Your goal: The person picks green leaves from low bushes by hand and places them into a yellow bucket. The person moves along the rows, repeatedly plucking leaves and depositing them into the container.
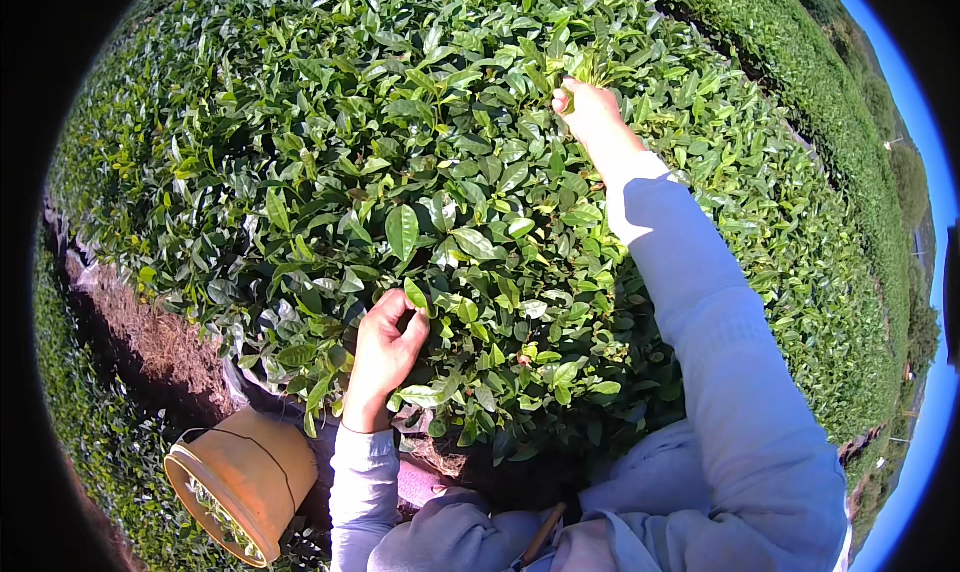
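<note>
Dense tea bushes [480, 159] with glossy green leaves fill most of the view. At the near side of the row, my left hand [390, 335] is closed with its thumb and index finger pinched on a green tea leaf [415, 293]. My right hand [589, 110] reaches out over the far upper part of the bushes. A bunch of light green tea shoots [589, 69] sticks out of its curled fingers. Where their stems end inside the hand is hidden. Both arms wear light long sleeves.
A yellow plastic bucket [259, 459] with a wire handle leans at the lower left, picked leaves [225, 519] inside it. Bare soil with dry litter [150, 332] lies between rows at the left. Another tea row [832, 99] runs along the right.
</note>
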A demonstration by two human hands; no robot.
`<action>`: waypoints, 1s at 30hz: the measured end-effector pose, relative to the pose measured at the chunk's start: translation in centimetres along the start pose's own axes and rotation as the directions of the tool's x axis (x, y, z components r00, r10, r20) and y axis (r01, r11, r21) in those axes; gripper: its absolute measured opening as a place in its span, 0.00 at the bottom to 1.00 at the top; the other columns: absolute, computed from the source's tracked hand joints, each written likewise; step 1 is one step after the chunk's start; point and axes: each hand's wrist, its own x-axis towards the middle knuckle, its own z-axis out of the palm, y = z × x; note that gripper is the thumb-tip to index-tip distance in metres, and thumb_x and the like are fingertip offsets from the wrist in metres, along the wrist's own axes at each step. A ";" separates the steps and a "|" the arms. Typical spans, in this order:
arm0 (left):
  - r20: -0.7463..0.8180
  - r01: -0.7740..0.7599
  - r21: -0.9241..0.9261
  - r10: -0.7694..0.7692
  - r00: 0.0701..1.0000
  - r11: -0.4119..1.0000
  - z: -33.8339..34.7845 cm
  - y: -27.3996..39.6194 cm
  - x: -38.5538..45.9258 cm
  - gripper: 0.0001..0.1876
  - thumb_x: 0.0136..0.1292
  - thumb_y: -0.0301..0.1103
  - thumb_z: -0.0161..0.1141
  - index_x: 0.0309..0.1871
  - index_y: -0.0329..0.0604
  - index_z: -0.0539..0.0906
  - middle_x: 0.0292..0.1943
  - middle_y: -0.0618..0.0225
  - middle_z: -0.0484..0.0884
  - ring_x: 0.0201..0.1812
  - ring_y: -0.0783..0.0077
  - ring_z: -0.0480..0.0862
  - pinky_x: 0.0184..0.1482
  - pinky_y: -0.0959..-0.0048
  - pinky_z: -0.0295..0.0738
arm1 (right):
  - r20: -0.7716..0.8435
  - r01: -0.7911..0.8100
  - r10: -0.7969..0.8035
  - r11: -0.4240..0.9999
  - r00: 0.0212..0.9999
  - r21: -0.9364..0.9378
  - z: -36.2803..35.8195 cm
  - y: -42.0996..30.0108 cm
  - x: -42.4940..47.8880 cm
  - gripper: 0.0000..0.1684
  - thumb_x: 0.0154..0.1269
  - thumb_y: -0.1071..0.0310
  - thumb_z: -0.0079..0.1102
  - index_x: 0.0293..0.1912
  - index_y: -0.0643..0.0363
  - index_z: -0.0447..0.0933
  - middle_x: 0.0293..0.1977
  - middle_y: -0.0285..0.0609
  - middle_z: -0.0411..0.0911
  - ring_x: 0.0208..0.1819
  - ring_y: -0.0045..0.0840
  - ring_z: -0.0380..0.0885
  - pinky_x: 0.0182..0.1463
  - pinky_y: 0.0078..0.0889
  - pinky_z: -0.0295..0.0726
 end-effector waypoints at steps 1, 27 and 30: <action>0.001 -0.003 -0.004 0.003 1.000 1.000 0.1 0.0 0.1 0.04 0.56 0.25 0.55 0.28 0.37 0.71 0.24 0.67 0.70 0.27 0.75 0.70 0.32 0.77 0.66 | 0.072 -0.057 0.052 0.996 0.996 0.063 -1.2 0.6 -0.5 0.08 0.64 0.76 0.48 0.42 0.70 0.69 0.30 0.42 0.70 0.23 0.19 0.68 0.23 0.16 0.68; 0.039 0.043 0.014 -0.043 0.998 0.999 0.2 0.6 0.2 0.02 0.56 0.24 0.55 0.30 0.37 0.73 0.25 0.69 0.70 0.29 0.77 0.70 0.35 0.78 0.66 | 0.349 0.347 -0.135 0.662 0.927 -0.664 2.3 -0.3 0.0 0.10 0.60 0.72 0.56 0.41 0.65 0.73 0.27 0.39 0.76 0.20 0.15 0.71 0.19 0.17 0.70; 0.013 0.029 0.012 -0.029 0.999 1.000 -0.1 0.6 -0.2 0.01 0.56 0.23 0.54 0.31 0.37 0.73 0.25 0.71 0.70 0.30 0.78 0.70 0.36 0.79 0.66 | 0.387 -0.047 0.457 0.692 0.801 -0.720 -0.2 2.2 -8.4 0.09 0.59 0.67 0.59 0.35 0.64 0.75 0.24 0.37 0.76 0.16 0.13 0.65 0.16 0.14 0.63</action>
